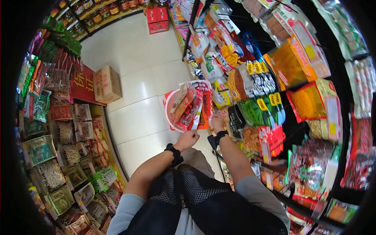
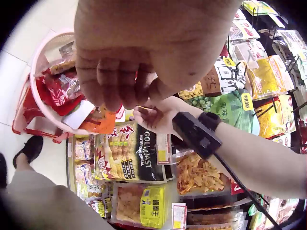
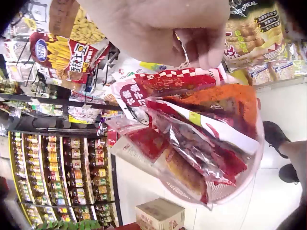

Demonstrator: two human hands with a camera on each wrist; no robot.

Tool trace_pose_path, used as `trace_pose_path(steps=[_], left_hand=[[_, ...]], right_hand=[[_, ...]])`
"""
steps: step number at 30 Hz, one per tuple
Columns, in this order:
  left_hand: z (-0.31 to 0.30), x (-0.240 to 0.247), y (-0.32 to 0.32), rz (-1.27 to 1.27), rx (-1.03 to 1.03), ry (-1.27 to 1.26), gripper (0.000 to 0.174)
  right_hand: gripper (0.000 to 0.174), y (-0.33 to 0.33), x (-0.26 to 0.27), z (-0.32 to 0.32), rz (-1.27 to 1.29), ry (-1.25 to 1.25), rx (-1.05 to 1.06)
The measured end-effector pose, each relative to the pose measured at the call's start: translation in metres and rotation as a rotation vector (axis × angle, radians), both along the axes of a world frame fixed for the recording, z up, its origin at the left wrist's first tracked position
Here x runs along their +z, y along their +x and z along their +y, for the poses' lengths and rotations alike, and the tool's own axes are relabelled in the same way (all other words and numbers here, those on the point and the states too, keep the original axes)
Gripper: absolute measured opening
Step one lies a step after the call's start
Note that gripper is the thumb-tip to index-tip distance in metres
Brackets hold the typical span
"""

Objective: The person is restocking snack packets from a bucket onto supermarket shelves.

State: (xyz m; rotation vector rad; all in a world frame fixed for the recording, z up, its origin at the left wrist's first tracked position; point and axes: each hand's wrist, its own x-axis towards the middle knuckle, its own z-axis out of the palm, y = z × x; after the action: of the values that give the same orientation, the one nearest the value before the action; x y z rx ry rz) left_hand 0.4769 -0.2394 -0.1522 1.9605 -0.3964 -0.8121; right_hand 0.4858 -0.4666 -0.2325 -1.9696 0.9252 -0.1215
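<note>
A pink round basket (image 1: 169,107) stands in the aisle in front of me, stuffed with several red and orange snack packets (image 1: 192,105). My right hand (image 1: 216,122) reaches to the basket's right side. In the right wrist view its fingers (image 3: 201,43) pinch the top edge of a red-and-white packet (image 3: 158,84) that leans out of the basket (image 3: 230,191). My left hand (image 1: 188,139) hovers just short of the basket's near edge. In the left wrist view this hand (image 2: 124,67) is curled into a fist, and nothing shows inside it. Below it are the basket rim (image 2: 36,72) and my right hand (image 2: 151,117).
Hanging snack bags fill the shelves on the right (image 1: 274,98) and on the left (image 1: 51,129). A cardboard box (image 1: 106,84) lies on the white tiled floor (image 1: 137,78) at the left, and a red box (image 1: 158,19) sits at the aisle's far end. My black shoe (image 2: 29,148) is beside the basket.
</note>
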Motion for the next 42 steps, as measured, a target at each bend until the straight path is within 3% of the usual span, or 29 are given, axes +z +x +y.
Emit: trace_pose_path(steps=[1, 2, 5, 6, 8, 11, 17, 21, 27, 29, 31, 32, 35, 38, 42], left_hand=[[0.001, 0.003, 0.007, 0.005, -0.001, 0.036, 0.029], [0.002, 0.005, 0.016, 0.009, -0.001, 0.071, 0.029], [0.004, 0.022, 0.04, 0.005, 0.014, 0.122, 0.025], [0.007, 0.024, 0.045, -0.006, 0.02, 0.137, 0.025], [0.013, 0.031, 0.055, 0.001, 0.024, 0.197, 0.026], [0.023, 0.031, 0.063, 0.039, 0.053, 0.228, 0.027], [0.029, 0.02, 0.078, 0.022, 0.029, 0.134, 0.027], [0.021, 0.02, 0.103, 0.009, -0.041, 0.054, 0.027], [0.018, 0.01, 0.14, 0.017, -0.155, -0.114, 0.023], [0.021, 0.042, 0.156, 0.196, -0.071, -0.194, 0.03], [0.019, 0.054, 0.167, 0.329, -0.043, -0.344, 0.047], [0.021, 0.053, 0.173, 0.382, -0.106, -0.433, 0.047], [0.033, 0.102, 0.183, 0.781, -0.257, -0.528, 0.026], [0.044, 0.116, 0.171, 0.796, -0.344, -0.538, 0.016], [0.047, 0.124, 0.142, 0.864, -0.473, -0.572, 0.017]], right_hand=[[0.018, 0.017, -0.011, -0.01, 0.048, -0.192, 0.012], [0.022, 0.033, -0.016, -0.016, 0.088, -0.091, -0.024], [0.039, 0.072, -0.055, -0.04, 0.234, -0.235, 0.038], [0.041, 0.078, -0.09, -0.05, 0.184, -0.242, 0.095], [0.036, 0.09, -0.099, -0.056, 0.252, -0.129, 0.176], [0.027, 0.104, -0.097, -0.058, 0.368, -0.279, 0.315], [0.014, 0.101, -0.067, -0.042, 0.157, -0.184, 0.232], [0.012, 0.086, -0.003, -0.028, -0.116, -0.279, 0.271], [0.013, 0.062, 0.128, 0.005, -0.114, -0.206, 0.144], [0.015, 0.048, 0.171, 0.021, -0.125, -0.192, 0.102], [0.011, 0.027, 0.198, 0.037, -0.259, 0.111, 0.021], [0.009, 0.018, 0.221, 0.05, -0.322, 0.277, -0.016], [0.007, -0.016, 0.248, 0.079, -0.441, 0.558, -0.193], [0.008, -0.034, 0.291, 0.115, -0.511, 0.644, -0.365], [0.009, -0.088, 0.294, 0.141, -0.598, 0.627, -0.409]])
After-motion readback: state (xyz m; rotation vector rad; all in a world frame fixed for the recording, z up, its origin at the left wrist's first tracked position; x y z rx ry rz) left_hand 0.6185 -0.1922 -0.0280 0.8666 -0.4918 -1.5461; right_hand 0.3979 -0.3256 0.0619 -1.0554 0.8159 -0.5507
